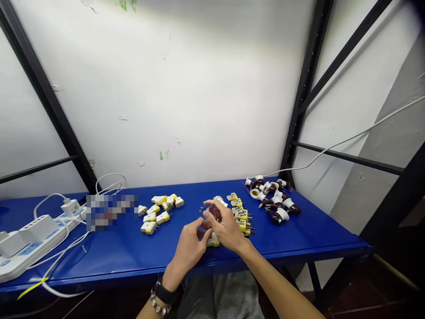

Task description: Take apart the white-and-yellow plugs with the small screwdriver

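Observation:
My right hand (227,227) is closed around a dark maroon piece (215,213), the same colour as the lamp holder bodies at the right. Its far side is hidden by my fingers. Close beside it, my left hand (191,243) is pinched, thumb against fingers; what it holds, if anything, I cannot make out. Under my hands lies a white and yellow plug part (214,240), partly covered. Several small screws (202,208) lie just beyond my fingers. To the right of my right hand runs a row of opened yellow plug halves (241,214) with metal prongs.
On the blue table (122,252), several white and yellow plugs (156,210) lie left of centre. Maroon lamp holders with white sockets (275,201) are heaped at the right. A white power strip (29,248) with cables occupies the left end. Black frame posts (295,115) stand at the sides.

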### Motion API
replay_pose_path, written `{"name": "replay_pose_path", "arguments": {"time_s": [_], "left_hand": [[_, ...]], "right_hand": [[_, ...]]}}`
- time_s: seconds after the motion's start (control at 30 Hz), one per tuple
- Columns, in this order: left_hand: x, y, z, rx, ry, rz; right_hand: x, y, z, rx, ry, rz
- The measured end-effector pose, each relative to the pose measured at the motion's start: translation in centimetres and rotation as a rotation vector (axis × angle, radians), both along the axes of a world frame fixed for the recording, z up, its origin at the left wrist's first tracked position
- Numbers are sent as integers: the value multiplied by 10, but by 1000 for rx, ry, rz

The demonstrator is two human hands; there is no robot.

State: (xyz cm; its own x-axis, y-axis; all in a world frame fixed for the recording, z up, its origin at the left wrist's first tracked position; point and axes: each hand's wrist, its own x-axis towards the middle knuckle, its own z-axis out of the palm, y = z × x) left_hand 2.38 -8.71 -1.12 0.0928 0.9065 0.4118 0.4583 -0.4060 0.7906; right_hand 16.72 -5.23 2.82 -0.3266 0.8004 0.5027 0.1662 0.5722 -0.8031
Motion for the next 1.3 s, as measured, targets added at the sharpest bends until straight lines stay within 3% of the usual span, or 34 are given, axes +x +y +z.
{"name": "replay_pose_path", "arguments": {"time_s": [0.1,0.2,0.3,0.43,0.6,0.8,0.97,1.17,1.3], "left_hand": [[0,0,0,-5,-16,-12],[-1,0,0,-13,-6,-83],[-1,1,2,8,49,-46],[0,2,5,25,44,-1],[-3,3,4,18,70,-92],[-2,6,2,72,147,33],[-3,7,3,70,169,-43],[-2,7,2,46,196,74],[-14,0,3,16,211,8]], "right_hand": [[0,-1,-2,31,19,-33],[2,0,-2,51,-7,55],[4,1,-1,30,-23,110],[5,-1,-1,5,11,56],[7,-2,1,57,-3,99],[7,-2,0,44,-39,20],[12,-1,2,21,-43,114],[15,0,-1,17,-7,-3],[18,2,-3,7,36,10]]}}
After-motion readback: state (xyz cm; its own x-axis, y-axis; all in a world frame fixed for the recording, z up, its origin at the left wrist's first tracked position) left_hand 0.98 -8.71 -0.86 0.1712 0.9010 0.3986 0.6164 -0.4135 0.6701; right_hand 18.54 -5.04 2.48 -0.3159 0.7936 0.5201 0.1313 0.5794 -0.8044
